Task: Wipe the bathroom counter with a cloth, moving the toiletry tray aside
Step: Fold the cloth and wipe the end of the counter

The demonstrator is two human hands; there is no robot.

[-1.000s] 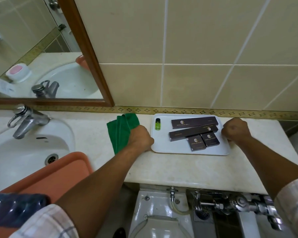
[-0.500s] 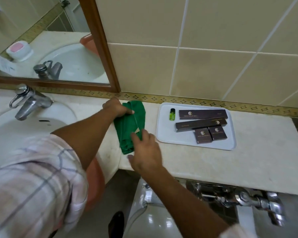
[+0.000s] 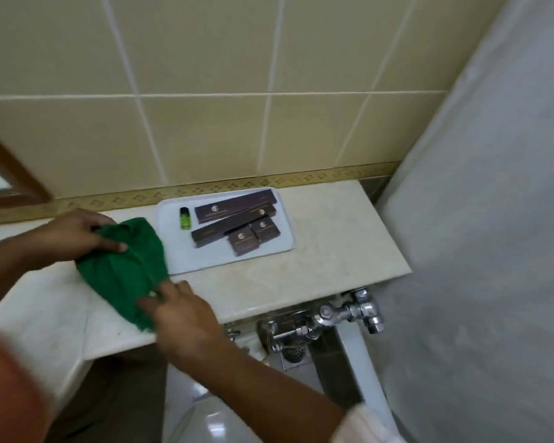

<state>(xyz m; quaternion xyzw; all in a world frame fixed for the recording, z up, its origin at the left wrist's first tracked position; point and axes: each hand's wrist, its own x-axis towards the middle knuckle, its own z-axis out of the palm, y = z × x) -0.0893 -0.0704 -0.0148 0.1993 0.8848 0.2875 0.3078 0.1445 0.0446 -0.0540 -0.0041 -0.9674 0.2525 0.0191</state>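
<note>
The cloth (image 3: 125, 266), green and bunched, is spread on the pale surface (image 3: 333, 251) left of the tray, pinched at its far edge by the left hand (image 3: 77, 235) and at its near corner by the fingers (image 3: 151, 303) of the right hand (image 3: 186, 318). The white toiletry tray (image 3: 186, 260), just beside the cloth, is loaded with a small green bottle (image 3: 184, 218) and dark boxes (image 3: 237, 215). Bare surface is left between the tray and the right edge, where a grey curtain (image 3: 477, 219) hangs.
</note>
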